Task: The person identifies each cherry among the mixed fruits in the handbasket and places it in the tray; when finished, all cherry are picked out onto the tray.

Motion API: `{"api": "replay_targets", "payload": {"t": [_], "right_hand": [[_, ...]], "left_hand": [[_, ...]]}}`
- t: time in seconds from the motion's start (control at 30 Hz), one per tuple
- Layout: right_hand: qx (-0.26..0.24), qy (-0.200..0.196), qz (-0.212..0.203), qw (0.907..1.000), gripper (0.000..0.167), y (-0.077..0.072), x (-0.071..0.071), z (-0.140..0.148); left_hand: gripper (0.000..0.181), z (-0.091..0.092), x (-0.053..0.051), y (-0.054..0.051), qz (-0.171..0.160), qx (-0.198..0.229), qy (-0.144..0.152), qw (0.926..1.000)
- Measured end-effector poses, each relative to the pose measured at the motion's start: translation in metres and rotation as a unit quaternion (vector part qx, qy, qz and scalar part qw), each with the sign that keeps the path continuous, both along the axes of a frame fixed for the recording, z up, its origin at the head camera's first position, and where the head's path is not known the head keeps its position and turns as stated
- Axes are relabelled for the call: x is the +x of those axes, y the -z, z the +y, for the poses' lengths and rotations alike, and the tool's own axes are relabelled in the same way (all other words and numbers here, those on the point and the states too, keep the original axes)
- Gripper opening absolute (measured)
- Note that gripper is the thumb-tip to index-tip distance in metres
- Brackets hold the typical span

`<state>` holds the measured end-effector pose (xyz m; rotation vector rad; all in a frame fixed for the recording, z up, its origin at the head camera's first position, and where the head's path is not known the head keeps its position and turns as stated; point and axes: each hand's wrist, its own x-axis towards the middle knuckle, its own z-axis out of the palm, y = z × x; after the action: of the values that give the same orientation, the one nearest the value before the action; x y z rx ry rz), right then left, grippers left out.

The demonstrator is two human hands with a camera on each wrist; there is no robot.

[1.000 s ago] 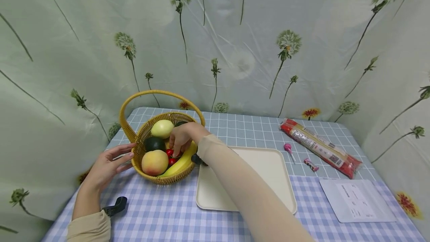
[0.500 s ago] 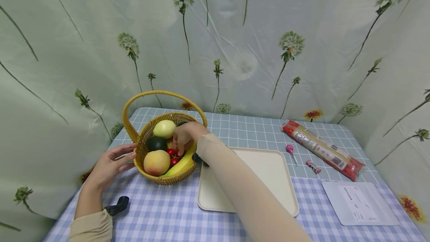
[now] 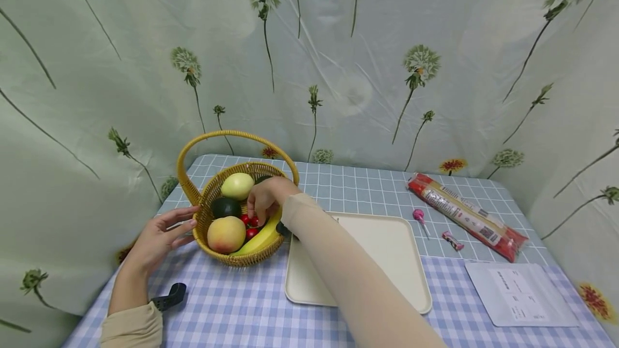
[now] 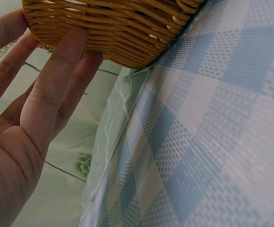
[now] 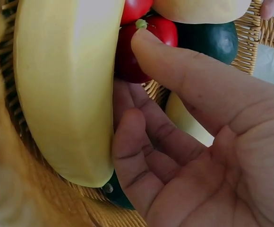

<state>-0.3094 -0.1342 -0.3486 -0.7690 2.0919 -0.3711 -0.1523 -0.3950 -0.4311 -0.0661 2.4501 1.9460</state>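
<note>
My left hand (image 3: 157, 238) has its fingers out straight, the tips touching the left outer side of the yellow wicker basket (image 4: 108, 33). Inside the basket, my right hand (image 5: 193, 137) pinches a small red tomato (image 5: 163, 38), thumb on top by the green stem and fingers curled at its underside. Another red tomato (image 3: 251, 233) lies close by. Around them are a banana (image 3: 258, 241), a peach (image 3: 226, 234), a dark green fruit (image 3: 225, 208) and a pale yellow-green fruit (image 3: 237, 186). A further dark fruit (image 3: 263, 179) is partly hidden behind the right hand.
A cream tray (image 3: 387, 262) lies right of the basket, partly under the right forearm. Farther right are a lollipop (image 3: 418, 216), a wrapped candy (image 3: 452, 240), a long red-ended packet (image 3: 464, 214) and a pale pouch (image 3: 522, 294). The basket's tall handle (image 3: 232, 133) arches over it.
The head view has shifted slightly, so everything appears a little farther right. Within the basket, the right hand's fingers have moved slightly over the tomatoes. The left hand has stayed at the basket.
</note>
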Motion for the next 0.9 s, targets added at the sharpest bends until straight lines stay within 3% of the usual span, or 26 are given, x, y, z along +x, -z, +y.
{"api": "replay_targets", "payload": {"t": [0.27, 0.6, 0.9], "right_hand": [[-0.017, 0.003, -0.008, 0.9998, 0.017, 0.002, 0.002, 0.003], [-0.031, -0.03, -0.01, 0.999, 0.014, -0.001, 0.007, 0.002], [-0.071, -0.052, 0.066, 0.9939, 0.018, -0.002, 0.011, 0.004]], "left_hand": [[0.043, 0.0, -0.002, 0.0, -0.002, -0.009, -0.005, 0.9999], [0.043, 0.0, -0.001, 0.0, -0.005, -0.012, -0.006, 0.9999], [0.043, 0.0, -0.001, 0.001, -0.001, -0.007, -0.002, 1.0]]}}
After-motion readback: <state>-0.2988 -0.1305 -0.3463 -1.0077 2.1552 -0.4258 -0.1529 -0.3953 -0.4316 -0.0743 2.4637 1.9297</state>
